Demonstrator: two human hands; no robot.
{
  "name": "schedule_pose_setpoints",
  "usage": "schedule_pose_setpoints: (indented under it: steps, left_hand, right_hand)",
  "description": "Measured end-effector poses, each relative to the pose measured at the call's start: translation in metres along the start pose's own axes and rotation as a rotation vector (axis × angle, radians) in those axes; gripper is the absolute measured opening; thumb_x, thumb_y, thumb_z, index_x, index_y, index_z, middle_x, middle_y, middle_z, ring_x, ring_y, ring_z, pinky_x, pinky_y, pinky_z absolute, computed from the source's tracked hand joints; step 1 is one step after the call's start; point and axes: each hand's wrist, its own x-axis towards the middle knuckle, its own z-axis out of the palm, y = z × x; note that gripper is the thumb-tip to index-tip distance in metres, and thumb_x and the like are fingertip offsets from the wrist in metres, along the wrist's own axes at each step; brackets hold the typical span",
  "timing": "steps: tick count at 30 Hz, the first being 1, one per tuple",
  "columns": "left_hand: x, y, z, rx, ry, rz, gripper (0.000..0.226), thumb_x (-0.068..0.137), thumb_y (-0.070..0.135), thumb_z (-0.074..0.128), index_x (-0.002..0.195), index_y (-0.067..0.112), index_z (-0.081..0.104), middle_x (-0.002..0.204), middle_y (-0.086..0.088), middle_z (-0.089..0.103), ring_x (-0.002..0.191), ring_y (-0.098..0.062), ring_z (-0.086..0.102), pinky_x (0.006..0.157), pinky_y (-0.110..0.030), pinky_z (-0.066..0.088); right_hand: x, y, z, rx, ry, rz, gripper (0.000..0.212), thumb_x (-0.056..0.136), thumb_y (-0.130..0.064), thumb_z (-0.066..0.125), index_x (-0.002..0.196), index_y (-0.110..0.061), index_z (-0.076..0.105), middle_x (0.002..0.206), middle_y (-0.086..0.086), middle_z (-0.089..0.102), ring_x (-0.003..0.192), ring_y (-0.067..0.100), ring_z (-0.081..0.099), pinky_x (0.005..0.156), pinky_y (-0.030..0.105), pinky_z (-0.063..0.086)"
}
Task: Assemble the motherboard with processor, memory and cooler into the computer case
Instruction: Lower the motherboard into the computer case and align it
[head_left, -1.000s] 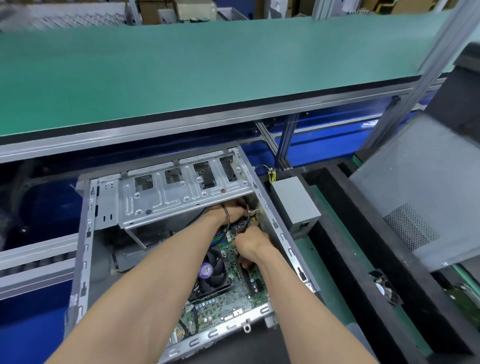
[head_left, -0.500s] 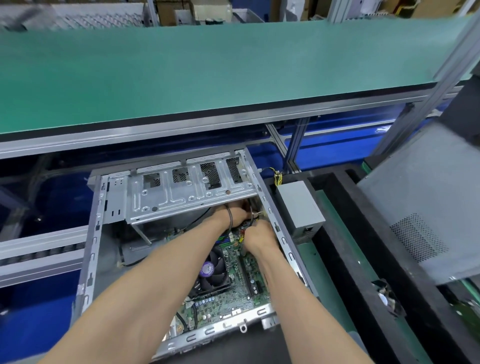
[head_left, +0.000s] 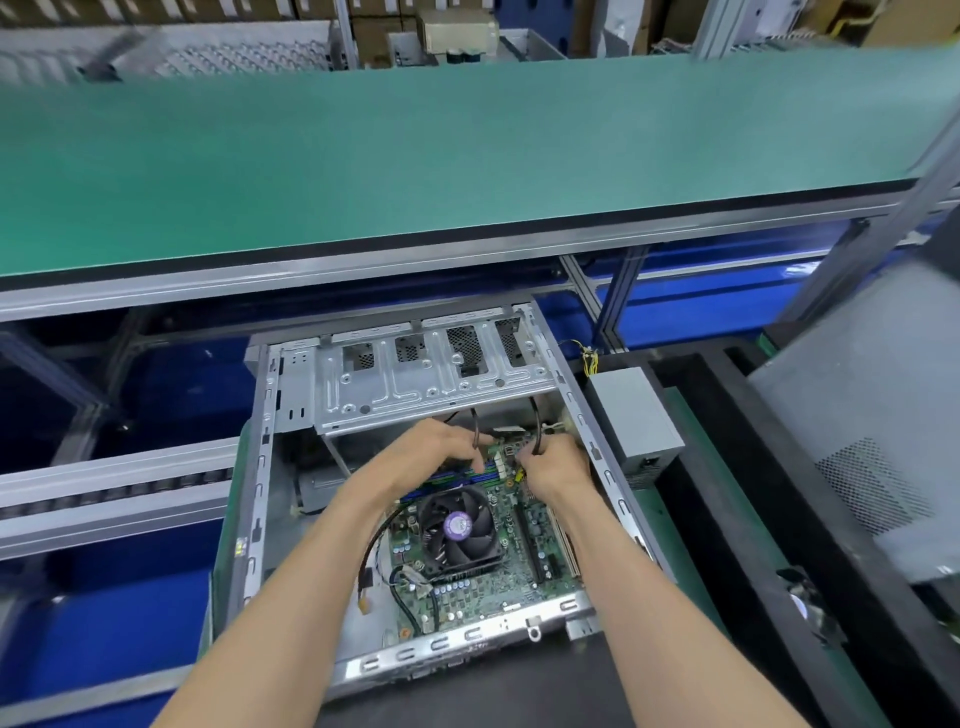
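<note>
An open grey computer case (head_left: 260, 467) lies flat in front of me. Inside it sits the green motherboard (head_left: 498, 587) with a black cooler fan (head_left: 460, 530) that has a purple centre label. Blue memory slots (head_left: 447, 475) show beside my left wrist. Both hands work at the board's far edge under the drive bracket (head_left: 431, 379). My left hand (head_left: 441, 449) has a black cable (head_left: 474, 428) running between its curled fingers. My right hand (head_left: 550, 465) pinches a small connector on another black cable (head_left: 536, 421). The fingertips hide the connector itself.
A grey power supply (head_left: 631, 415) with yellow and black wires lies right of the case on a black tray. A grey case side panel (head_left: 857, 457) leans at the far right. A green shelf (head_left: 415, 156) overhangs the far side. Loose cables lie at the board's left edge.
The view has shifted, so the case sits further right and lower. My hands have drawn slightly apart at the board's far edge, and the cooler fan shows fully.
</note>
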Motion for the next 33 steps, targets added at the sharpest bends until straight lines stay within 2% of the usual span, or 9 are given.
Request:
schedule_pose_setpoints:
  steps: [2, 4, 6, 9, 12, 16, 23, 30, 33]
  left_hand:
    - [0.000, -0.007, 0.002, -0.014, 0.079, 0.000, 0.022, 0.080, 0.030, 0.065, 0.067, 0.013, 0.069, 0.108, 0.017, 0.074, 0.112, -0.004, 0.063, 0.107, -0.042, 0.041]
    - [0.001, -0.012, 0.004, 0.087, 0.161, 0.015, 0.027, 0.086, 0.032, 0.068, 0.063, 0.019, 0.065, 0.092, 0.008, 0.076, 0.102, -0.015, 0.069, 0.098, -0.044, 0.049]
    - [0.000, -0.015, 0.004, 0.182, 0.240, 0.012, 0.026, 0.086, 0.036, 0.071, 0.064, 0.024, 0.068, 0.081, 0.011, 0.073, 0.082, -0.015, 0.069, 0.082, -0.037, 0.054]
    - [0.000, -0.017, 0.005, 0.310, 0.320, 0.021, 0.024, 0.075, 0.043, 0.080, 0.061, 0.028, 0.070, 0.059, 0.012, 0.065, 0.055, -0.004, 0.055, 0.059, -0.026, 0.044]
    - [0.001, -0.017, 0.008, 0.316, 0.348, 0.049, 0.028, 0.064, 0.042, 0.085, 0.062, 0.027, 0.062, 0.054, 0.016, 0.059, 0.052, -0.002, 0.051, 0.055, -0.025, 0.043]
    - [0.004, -0.015, 0.015, 0.055, 0.298, 0.174, 0.021, 0.066, 0.028, 0.088, 0.074, 0.030, 0.069, 0.062, 0.015, 0.066, 0.054, 0.001, 0.052, 0.056, -0.013, 0.042]
    - [0.006, -0.015, 0.020, -0.086, 0.304, 0.255, 0.020, 0.074, 0.023, 0.087, 0.083, 0.033, 0.073, 0.080, 0.007, 0.074, 0.074, -0.007, 0.069, 0.070, -0.018, 0.053]
    - [0.004, -0.009, 0.019, -0.103, 0.292, 0.240, 0.021, 0.075, 0.018, 0.086, 0.084, 0.033, 0.073, 0.079, 0.006, 0.074, 0.075, -0.008, 0.070, 0.071, -0.019, 0.053]
    - [0.001, -0.005, 0.020, -0.139, 0.288, 0.235, 0.012, 0.080, 0.019, 0.079, 0.085, 0.029, 0.074, 0.078, 0.003, 0.074, 0.073, -0.012, 0.070, 0.069, -0.021, 0.053]
  right_hand:
    - [-0.002, 0.000, 0.000, 0.012, 0.018, -0.022, 0.021, 0.105, -0.010, 0.047, 0.107, -0.004, 0.067, 0.103, 0.011, 0.065, 0.092, 0.025, 0.059, 0.075, 0.029, 0.044]
    - [-0.004, -0.001, 0.000, 0.065, 0.044, -0.043, 0.023, 0.104, -0.007, 0.043, 0.105, -0.002, 0.065, 0.098, 0.012, 0.064, 0.089, 0.026, 0.059, 0.073, 0.031, 0.044]
    - [-0.007, -0.003, 0.000, 0.158, 0.037, -0.057, 0.020, 0.106, -0.009, 0.043, 0.101, -0.003, 0.062, 0.087, 0.011, 0.065, 0.077, 0.024, 0.062, 0.066, 0.031, 0.045]
    - [-0.012, -0.009, -0.002, 0.429, -0.032, -0.005, 0.013, 0.107, -0.009, 0.047, 0.097, -0.005, 0.054, 0.071, 0.009, 0.066, 0.058, 0.022, 0.064, 0.052, 0.028, 0.048]
    - [-0.015, -0.015, -0.007, 0.708, -0.104, 0.090, 0.014, 0.105, 0.000, 0.048, 0.091, -0.003, 0.050, 0.080, 0.018, 0.062, 0.053, 0.021, 0.065, 0.046, 0.025, 0.051]
    - [-0.018, -0.018, -0.009, 0.845, -0.170, 0.138, 0.005, 0.102, 0.006, 0.048, 0.103, 0.005, 0.053, 0.072, 0.020, 0.064, 0.050, 0.019, 0.066, 0.045, 0.024, 0.051]
    - [-0.021, -0.020, -0.011, 0.922, -0.227, 0.199, 0.012, 0.101, 0.007, 0.048, 0.095, 0.006, 0.058, 0.058, 0.014, 0.068, 0.048, 0.016, 0.061, 0.045, 0.020, 0.050]
    - [-0.018, -0.017, -0.010, 0.928, -0.225, 0.217, 0.011, 0.101, 0.005, 0.048, 0.100, 0.007, 0.059, 0.061, 0.013, 0.068, 0.046, 0.014, 0.061, 0.044, 0.020, 0.049]
    - [-0.017, -0.016, -0.010, 0.892, -0.213, 0.219, 0.011, 0.101, 0.004, 0.049, 0.105, 0.006, 0.059, 0.073, 0.016, 0.066, 0.051, 0.016, 0.061, 0.047, 0.022, 0.049]
